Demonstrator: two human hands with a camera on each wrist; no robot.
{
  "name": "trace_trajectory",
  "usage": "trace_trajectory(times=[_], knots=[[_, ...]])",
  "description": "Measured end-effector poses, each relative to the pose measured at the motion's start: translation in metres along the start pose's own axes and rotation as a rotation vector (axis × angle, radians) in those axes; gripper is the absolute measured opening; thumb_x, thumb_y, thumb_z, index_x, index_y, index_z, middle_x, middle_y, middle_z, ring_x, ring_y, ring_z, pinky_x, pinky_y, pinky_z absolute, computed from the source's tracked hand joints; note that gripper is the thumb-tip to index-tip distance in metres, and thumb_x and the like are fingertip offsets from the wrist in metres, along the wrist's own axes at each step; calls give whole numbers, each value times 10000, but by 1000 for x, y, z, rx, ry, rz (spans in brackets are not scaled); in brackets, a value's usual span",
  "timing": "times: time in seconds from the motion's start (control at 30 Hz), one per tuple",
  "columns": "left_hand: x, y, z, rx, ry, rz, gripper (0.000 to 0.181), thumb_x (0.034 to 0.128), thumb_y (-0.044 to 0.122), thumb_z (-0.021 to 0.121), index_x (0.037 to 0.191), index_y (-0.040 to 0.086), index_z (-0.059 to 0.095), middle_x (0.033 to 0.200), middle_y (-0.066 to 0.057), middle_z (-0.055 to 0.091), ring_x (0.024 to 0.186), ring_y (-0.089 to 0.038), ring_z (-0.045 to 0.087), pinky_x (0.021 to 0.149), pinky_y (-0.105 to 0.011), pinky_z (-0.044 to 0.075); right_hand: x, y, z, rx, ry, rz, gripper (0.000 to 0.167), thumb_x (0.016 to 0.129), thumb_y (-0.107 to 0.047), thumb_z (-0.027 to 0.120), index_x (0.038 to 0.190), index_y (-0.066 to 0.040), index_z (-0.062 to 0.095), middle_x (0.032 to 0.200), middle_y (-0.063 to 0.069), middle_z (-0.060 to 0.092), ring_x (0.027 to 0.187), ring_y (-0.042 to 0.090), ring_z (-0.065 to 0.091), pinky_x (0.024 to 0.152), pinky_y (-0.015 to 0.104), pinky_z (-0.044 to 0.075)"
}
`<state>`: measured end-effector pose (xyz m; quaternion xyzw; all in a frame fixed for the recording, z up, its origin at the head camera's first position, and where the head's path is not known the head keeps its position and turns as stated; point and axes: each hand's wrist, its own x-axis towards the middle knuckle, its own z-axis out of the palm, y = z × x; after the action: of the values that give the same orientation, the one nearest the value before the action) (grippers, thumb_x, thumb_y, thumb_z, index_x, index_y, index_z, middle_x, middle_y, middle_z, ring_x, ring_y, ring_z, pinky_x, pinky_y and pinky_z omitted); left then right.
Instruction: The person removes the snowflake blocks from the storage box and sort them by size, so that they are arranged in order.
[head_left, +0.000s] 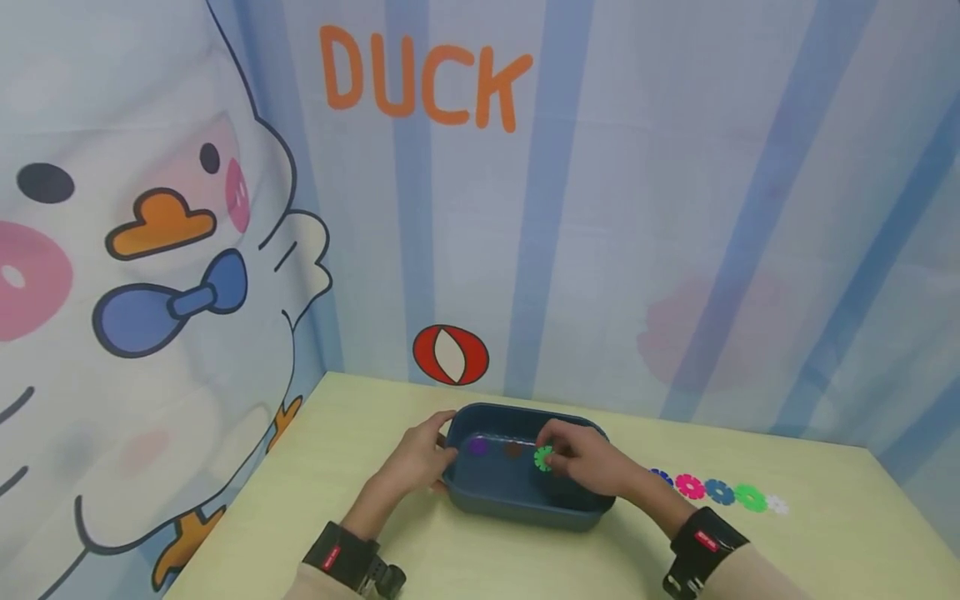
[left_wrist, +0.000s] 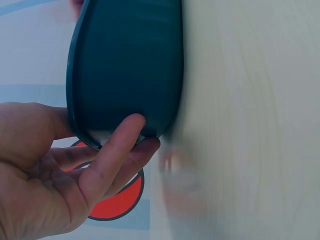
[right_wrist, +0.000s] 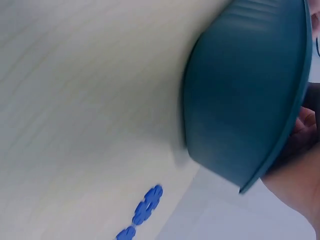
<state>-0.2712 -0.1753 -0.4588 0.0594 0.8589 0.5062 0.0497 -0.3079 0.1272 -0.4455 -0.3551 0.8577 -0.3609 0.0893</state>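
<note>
A dark blue-green plastic bin point(head_left: 525, 504) stands on the table. My left hand point(head_left: 416, 454) holds its left end; in the left wrist view, the fingers point(left_wrist: 112, 160) curl against the outer wall. Over the bin's interior, my right hand point(head_left: 588, 458) pinches a green notched disc point(head_left: 542, 458). A purple disc point(head_left: 477, 447) and a brownish disc point(head_left: 513, 449) lie inside, left of that hand. The bin's side wall point(right_wrist: 240, 95) hides most of the right hand in the right wrist view.
Right of the bin, a row of notched discs lies on the pale table point(head_left: 825, 533): a dark blue disc point(head_left: 661, 476), a pink disc point(head_left: 690, 487), a blue disc point(head_left: 720, 492), a green one and a white one. A printed curtain point(head_left: 615, 208) stands behind.
</note>
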Motion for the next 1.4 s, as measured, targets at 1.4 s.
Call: trace_trajectory(times=[1.4], knots=[[0,3,1,12,11,-8,643,996,-24,606,1603,33,399,1180,-274,661,719,-247,741,537,-396,671,-91,42,-54,144,305,121,248,1026,-58,654,1268,-13,624,800,64,641,597,147,549,527,324,513]])
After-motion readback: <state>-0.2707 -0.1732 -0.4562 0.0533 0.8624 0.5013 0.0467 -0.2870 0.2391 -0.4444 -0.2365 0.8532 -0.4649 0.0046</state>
